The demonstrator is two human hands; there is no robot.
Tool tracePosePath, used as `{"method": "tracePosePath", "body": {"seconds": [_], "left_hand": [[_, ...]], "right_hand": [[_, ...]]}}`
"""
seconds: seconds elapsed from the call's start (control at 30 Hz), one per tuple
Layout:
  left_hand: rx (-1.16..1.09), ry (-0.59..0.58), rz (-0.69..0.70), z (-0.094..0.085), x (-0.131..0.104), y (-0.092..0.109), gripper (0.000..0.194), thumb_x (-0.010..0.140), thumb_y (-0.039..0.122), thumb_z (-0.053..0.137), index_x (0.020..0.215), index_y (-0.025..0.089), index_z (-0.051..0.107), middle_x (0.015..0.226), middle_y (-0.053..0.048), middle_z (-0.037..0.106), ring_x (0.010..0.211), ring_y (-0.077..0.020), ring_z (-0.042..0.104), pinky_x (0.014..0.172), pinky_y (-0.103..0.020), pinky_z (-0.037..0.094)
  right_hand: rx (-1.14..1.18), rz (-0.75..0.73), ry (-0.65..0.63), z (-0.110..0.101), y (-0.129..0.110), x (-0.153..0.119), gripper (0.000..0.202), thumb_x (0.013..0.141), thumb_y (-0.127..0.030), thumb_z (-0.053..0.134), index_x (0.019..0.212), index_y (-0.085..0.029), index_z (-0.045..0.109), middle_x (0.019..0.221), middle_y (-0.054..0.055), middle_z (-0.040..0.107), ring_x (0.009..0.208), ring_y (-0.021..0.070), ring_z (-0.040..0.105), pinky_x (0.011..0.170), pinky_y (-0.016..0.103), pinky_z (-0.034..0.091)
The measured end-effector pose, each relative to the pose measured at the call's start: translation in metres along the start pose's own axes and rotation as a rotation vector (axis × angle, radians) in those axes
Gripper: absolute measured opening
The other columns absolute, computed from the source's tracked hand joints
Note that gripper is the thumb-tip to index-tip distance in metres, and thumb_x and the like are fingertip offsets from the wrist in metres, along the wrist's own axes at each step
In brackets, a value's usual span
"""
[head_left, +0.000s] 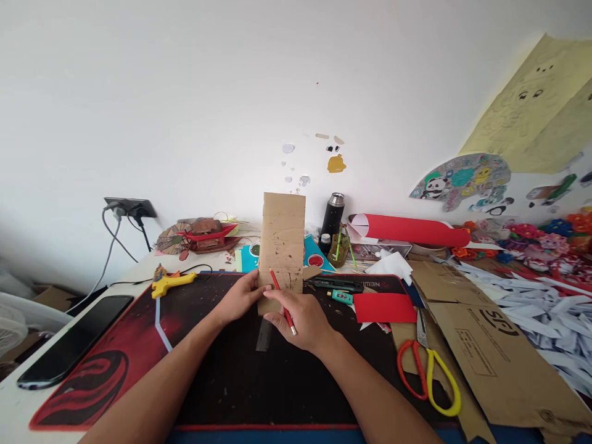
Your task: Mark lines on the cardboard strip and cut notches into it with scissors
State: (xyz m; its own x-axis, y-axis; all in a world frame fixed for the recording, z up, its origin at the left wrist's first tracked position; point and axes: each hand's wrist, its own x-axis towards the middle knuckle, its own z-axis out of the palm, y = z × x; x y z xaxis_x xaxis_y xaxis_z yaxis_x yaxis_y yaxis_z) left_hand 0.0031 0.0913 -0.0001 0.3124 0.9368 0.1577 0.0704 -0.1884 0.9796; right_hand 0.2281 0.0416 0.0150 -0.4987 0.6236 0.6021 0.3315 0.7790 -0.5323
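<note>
A tall rectangular piece of cardboard (283, 228) stands upright in front of me, with dark marks on its lower half. My left hand (241, 299) grips its left edge, thumb on the face and fingers partly hidden behind. In my right hand (300, 317) is a red pencil (274, 279), its tip up against the cardboard and its white end pointing down toward me. The right fingers also rest against the cardboard's lower right part. A dark flat strip (264, 335) lies on the black mat (222, 382) just below the cardboard.
To the left are a yellow glue gun (173, 283) and a black phone (76, 342). Scissors (428, 364) with red and yellow handles, red paper (385, 308), a utility knife (340, 284) and cardboard sheets (499, 351) lie right. A black flask (333, 216) stands behind.
</note>
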Motion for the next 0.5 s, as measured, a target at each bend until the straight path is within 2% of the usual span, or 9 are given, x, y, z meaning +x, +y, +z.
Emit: {"method": "tracePosePath", "body": {"seconds": [0.1, 0.23, 0.33, 0.5], "left_hand": [[-0.003, 0.007, -0.008, -0.001, 0.0, -0.001, 0.052, 0.086, 0.057, 0.088, 0.126, 0.025, 0.078, 0.132, -0.011, 0.083, 0.128, -0.0417, 0.074, 0.118, -0.06, 0.054], [-0.025, -0.004, -0.019, 0.0, 0.001, 0.0, 0.051, 0.086, 0.056, 0.089, 0.125, 0.025, 0.078, 0.133, -0.011, 0.083, 0.128, -0.0403, 0.075, 0.119, -0.059, 0.054], [-0.054, -0.011, -0.029, 0.0, 0.001, 0.0, 0.053, 0.085, 0.057, 0.091, 0.126, 0.024, 0.077, 0.134, -0.011, 0.083, 0.127, -0.0401, 0.076, 0.116, -0.058, 0.057], [-0.115, 0.019, -0.037, -0.002, 0.002, -0.001, 0.06, 0.084, 0.06, 0.092, 0.128, 0.022, 0.075, 0.135, -0.014, 0.082, 0.128, -0.0415, 0.076, 0.115, -0.06, 0.058]], "right_hand": [[0.025, 0.014, 0.046, 0.0, 0.001, 0.001, 0.043, 0.115, -0.053, 0.057, 0.142, -0.022, 0.072, 0.126, 0.013, 0.085, 0.08, 0.0211, 0.081, 0.085, 0.034, 0.063], [0.104, 0.124, 0.163, -0.003, 0.0, 0.002, 0.033, 0.112, -0.048, 0.06, 0.122, -0.025, 0.082, 0.108, 0.009, 0.088, 0.08, 0.0224, 0.081, 0.083, 0.033, 0.063], [0.146, 0.216, 0.263, -0.006, 0.002, 0.003, 0.036, 0.114, -0.049, 0.056, 0.11, -0.025, 0.083, 0.101, 0.009, 0.088, 0.07, 0.021, 0.078, 0.076, 0.033, 0.063], [0.201, 0.352, 0.426, -0.012, 0.009, 0.004, 0.05, 0.116, -0.058, 0.047, 0.103, -0.022, 0.079, 0.088, 0.009, 0.084, 0.049, 0.0167, 0.066, 0.058, 0.032, 0.057]]}}
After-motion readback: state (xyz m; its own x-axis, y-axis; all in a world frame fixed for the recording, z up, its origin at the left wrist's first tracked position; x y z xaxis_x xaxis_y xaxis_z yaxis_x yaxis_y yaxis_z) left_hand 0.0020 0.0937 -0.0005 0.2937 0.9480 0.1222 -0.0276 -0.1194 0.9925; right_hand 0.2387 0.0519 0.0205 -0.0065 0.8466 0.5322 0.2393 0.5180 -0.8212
